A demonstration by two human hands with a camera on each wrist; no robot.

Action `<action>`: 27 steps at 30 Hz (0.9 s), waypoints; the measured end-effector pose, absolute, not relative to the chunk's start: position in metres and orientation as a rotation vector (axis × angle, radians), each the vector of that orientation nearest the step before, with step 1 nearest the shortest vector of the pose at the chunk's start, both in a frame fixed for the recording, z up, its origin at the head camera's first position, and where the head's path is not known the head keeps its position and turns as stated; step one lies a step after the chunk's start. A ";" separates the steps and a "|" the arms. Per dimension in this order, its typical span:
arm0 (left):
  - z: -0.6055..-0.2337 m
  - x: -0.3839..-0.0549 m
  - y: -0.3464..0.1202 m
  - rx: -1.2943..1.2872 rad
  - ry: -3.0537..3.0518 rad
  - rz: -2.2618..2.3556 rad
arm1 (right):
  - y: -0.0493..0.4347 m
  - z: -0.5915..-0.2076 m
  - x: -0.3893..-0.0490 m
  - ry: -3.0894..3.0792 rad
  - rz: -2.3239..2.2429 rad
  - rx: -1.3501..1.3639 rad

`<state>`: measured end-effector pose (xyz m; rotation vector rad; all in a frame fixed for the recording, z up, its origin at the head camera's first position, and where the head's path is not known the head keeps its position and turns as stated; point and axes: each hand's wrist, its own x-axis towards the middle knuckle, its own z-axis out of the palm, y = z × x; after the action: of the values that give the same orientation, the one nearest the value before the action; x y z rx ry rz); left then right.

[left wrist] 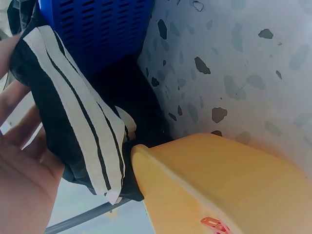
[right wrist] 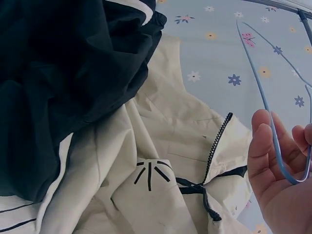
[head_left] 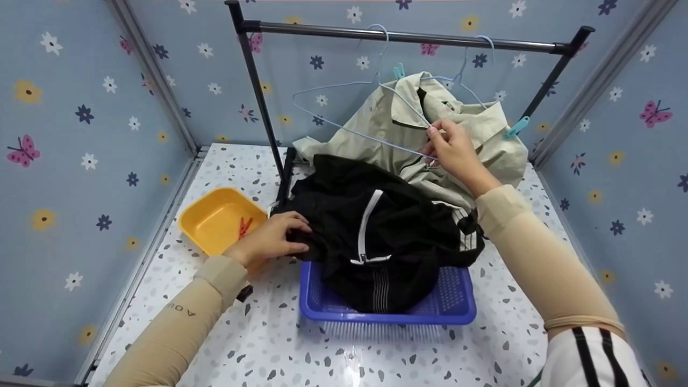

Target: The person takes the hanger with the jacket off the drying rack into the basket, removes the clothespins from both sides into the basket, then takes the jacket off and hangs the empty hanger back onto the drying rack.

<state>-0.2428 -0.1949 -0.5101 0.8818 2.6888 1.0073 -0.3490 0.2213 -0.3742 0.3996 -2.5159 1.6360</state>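
Observation:
A black jacket (head_left: 344, 215) with white zip trim and striped sleeves lies heaped over a blue basket (head_left: 387, 318). At its left side, my left hand (head_left: 274, 236) holds the cloth between thumb and fingers; the left wrist view has the white-striped sleeve (left wrist: 80, 112) against the fingers, some partly hidden. My right hand (head_left: 454, 153) grips the lower right corner of a bare light-blue wire hanger (head_left: 344, 130), whose hook sits over the rail. Close behind that hand hangs a beige jacket (head_left: 371, 129) on a second hanger (head_left: 461, 72). The right wrist view shows the hanger's corner (right wrist: 280, 161) in the fingers.
A black clothes rack (head_left: 333, 31) spans the back. Turquoise clothespins (head_left: 517, 128) are clipped on the beige jacket. A yellow tray (head_left: 209, 215) with a red clothespin (head_left: 244, 227) stands left of the basket on the speckled table (head_left: 269, 349). Patterned walls enclose three sides.

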 end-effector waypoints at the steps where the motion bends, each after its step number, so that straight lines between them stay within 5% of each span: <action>1: -0.510 -0.244 -0.195 0.885 2.701 1.015 | 0.221 -0.375 -0.349 -2.517 1.638 0.399; 27: -0.492 -0.285 -0.193 0.569 2.831 1.156 | 0.244 -0.390 -0.333 -2.447 1.614 0.443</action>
<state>-0.2850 -0.1933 -0.4924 0.5690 2.8309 1.1563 -0.3330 0.2438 -0.3904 0.4427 -2.4467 1.6140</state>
